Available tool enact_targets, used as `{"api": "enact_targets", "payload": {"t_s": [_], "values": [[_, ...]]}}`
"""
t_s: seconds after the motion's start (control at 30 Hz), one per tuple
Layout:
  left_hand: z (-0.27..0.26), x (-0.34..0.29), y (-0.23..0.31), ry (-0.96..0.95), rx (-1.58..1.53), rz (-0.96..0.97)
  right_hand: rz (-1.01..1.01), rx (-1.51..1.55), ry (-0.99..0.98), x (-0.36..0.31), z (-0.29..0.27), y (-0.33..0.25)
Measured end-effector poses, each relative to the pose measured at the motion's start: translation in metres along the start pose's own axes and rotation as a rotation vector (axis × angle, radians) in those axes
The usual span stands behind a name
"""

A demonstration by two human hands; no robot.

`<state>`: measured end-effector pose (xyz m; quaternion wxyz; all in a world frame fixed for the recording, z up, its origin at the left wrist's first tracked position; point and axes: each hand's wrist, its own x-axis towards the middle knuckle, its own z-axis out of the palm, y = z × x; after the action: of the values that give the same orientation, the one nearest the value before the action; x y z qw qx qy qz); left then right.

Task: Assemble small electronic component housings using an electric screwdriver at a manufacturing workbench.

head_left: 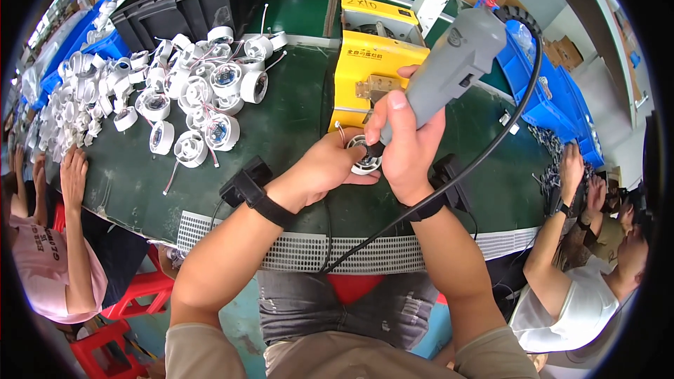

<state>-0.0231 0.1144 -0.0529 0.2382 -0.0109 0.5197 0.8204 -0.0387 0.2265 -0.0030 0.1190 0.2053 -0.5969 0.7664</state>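
In the head view, a round white part (370, 167) sits between the fingers (364, 178) of the left hand (318, 166), over the green surface (284, 116). The right hand (409, 151) grips a grey power tool (449, 67), its dark nose (377, 148) at the part beside the left thumb (357, 153).

Matt grey plastic sheathes the electric screwdriver (453, 63) between 1 and 2 o'clock. Near 12, the screw feeder (372, 56) looks smoothly painted. Round housings (192, 92) at 10: smooth white plastic; jeans (298, 305) at 6: worn denim.
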Motion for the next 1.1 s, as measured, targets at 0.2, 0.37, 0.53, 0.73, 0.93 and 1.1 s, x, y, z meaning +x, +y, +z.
{"api": "enact_targets", "payload": {"t_s": [0.2,0.37,0.53,0.73,0.93,1.1], "values": [[0.004,0.002,0.002,0.011,0.011,-0.012,-0.032,0.066,-0.069,0.002,-0.007,0.003],[0.004,-0.008,0.009,0.027,0.076,0.010,-0.089,0.043,-0.173,0.002,-0.008,0.014],[-0.018,-0.026,0.046,-0.020,0.633,-0.100,0.009,0.141,-0.241,0.006,-0.020,0.002],[-0.076,-0.049,0.072,1.010,1.061,0.434,-0.306,-0.724,0.296,0.066,-0.128,0.006],[-0.097,-0.034,0.061,1.265,1.465,0.883,-0.139,-1.680,0.623,0.090,-0.290,0.023],[-0.068,-0.016,0.038,0.916,1.553,0.828,0.085,-1.456,0.500,0.063,-0.291,0.039]]}}
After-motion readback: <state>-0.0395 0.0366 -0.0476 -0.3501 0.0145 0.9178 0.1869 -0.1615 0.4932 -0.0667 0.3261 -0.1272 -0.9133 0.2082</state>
